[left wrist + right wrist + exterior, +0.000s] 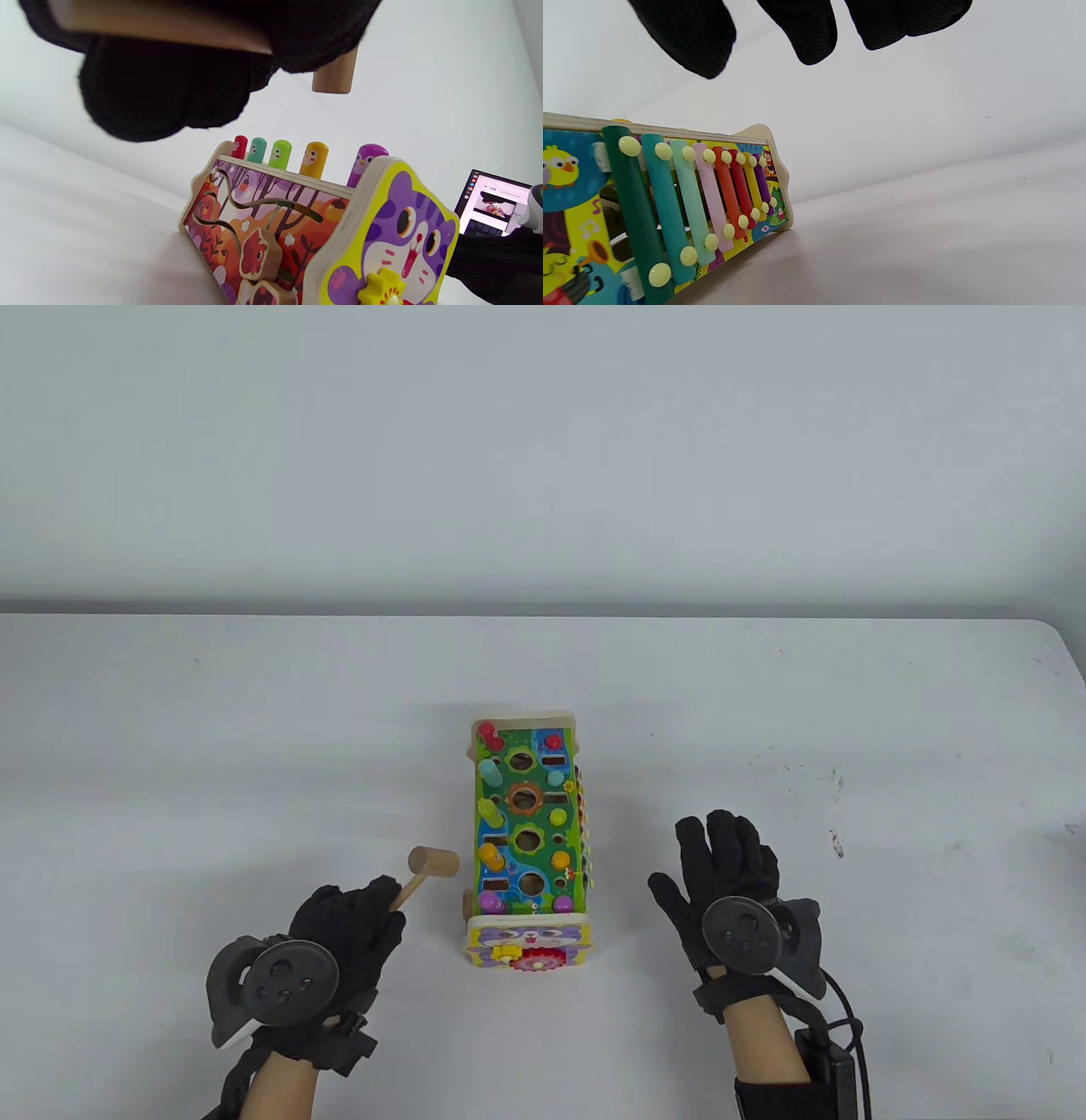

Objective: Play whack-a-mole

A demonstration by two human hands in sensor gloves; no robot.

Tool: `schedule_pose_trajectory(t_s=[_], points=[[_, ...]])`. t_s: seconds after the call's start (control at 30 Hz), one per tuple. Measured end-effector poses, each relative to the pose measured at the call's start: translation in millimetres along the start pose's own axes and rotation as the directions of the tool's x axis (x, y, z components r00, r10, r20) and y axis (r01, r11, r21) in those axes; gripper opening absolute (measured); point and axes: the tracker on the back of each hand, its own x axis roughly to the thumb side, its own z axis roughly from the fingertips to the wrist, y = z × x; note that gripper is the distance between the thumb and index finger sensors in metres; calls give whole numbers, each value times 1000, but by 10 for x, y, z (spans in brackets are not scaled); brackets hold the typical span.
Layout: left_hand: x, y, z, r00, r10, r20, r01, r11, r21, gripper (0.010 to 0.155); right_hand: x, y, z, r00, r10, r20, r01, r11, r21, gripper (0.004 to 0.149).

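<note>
The colourful wooden whack-a-mole toy (530, 840) stands mid-table, its long side running away from me. A row of pegs, red to purple (314, 159), stands raised along its left side; the right row (560, 861) sits lower. My left hand (352, 929) grips the handle of a small wooden hammer (428, 867), whose head hangs just left of the toy, level with the orange peg; the head also shows in the left wrist view (335, 74). My right hand (725, 865) is open and empty, fingers spread flat over the table right of the toy. Its fingertips (810, 34) hang above the toy's xylophone side (700, 199).
The white table's (254, 712) far edge meets a grey wall and its right corner is rounded. A cat face with gears (528, 948) is on the toy's near end. A laptop screen (494, 203) shows far off in the left wrist view.
</note>
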Motion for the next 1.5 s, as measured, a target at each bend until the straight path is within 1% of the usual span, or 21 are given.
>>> schedule_pose_trajectory(t_s=[0.07,0.27,0.37,0.47,0.57,0.73,0.77,0.83,0.9,0.93,0.97,1.03,1.1,1.17,1.23,1.33,1.4,1.43,1.47,1.5], points=[[18,-9,5,1000,2,12,-2,1000,6,51,-4,-2,2,1000,4,-2,-4,1000,-6,68],[101,-3,30,998,-24,62,19,997,79,51,-6,0,8,1000,2,-2,-2,1000,-13,69],[117,1,41,997,4,83,-14,994,111,50,-9,-4,12,1000,-5,-5,5,1000,-17,69],[129,-28,40,994,29,101,-41,992,117,51,-15,-12,17,1000,-12,-8,11,1000,-29,69],[149,-78,21,994,-1,107,-8,997,78,51,-16,-13,20,1000,-15,-11,14,999,-31,69],[218,-171,-35,981,-172,93,176,984,-33,50,-7,2,17,1000,-19,-20,19,1000,-8,69],[223,-174,-38,977,-191,91,195,980,-36,51,-6,3,17,1000,-22,-20,22,1000,-7,69],[224,-163,-33,981,-174,84,173,985,17,51,-6,-1,19,999,-28,-21,28,1000,-9,69],[195,-134,-16,994,-85,74,78,992,97,51,-9,-5,19,999,-30,-23,29,999,-17,68],[170,-121,-3,998,-11,69,0,988,155,51,-9,-6,18,999,-30,-24,29,999,-20,68],[147,-113,7,996,55,63,-67,975,211,52,-11,-9,18,999,-29,-26,29,999,-23,69],[109,-101,20,988,145,61,-156,942,297,53,-12,-12,17,999,-29,-29,28,999,-27,68],[92,-97,22,982,177,61,-187,923,336,55,-13,-15,16,999,-30,-30,29,999,-32,69],[91,-105,14,983,171,73,-186,915,357,55,-13,-18,17,999,-29,-32,28,999,-38,69],[104,-133,-4,985,155,71,-170,923,345,55,-14,-18,16,999,-30,-33,28,999,-41,69],[140,-207,-53,995,74,66,-89,958,272,55,-11,-10,14,999,-25,-34,24,999,-36,68],[176,-270,-104,999,-41,24,36,985,170,55,-8,-3,13,999,-20,-36,19,999,-28,68],[187,-298,-130,995,-103,1,103,989,105,55,-8,0,14,999,-18,-37,17,1000,-24,69],[195,-313,-143,988,-151,-22,152,987,48,55,-7,-1,14,999,-18,-38,18,1000,-20,69],[200,-325,-153,986,-164,-15,164,986,25,54,-7,0,15,999,-19,-38,19,1000,-18,68]])
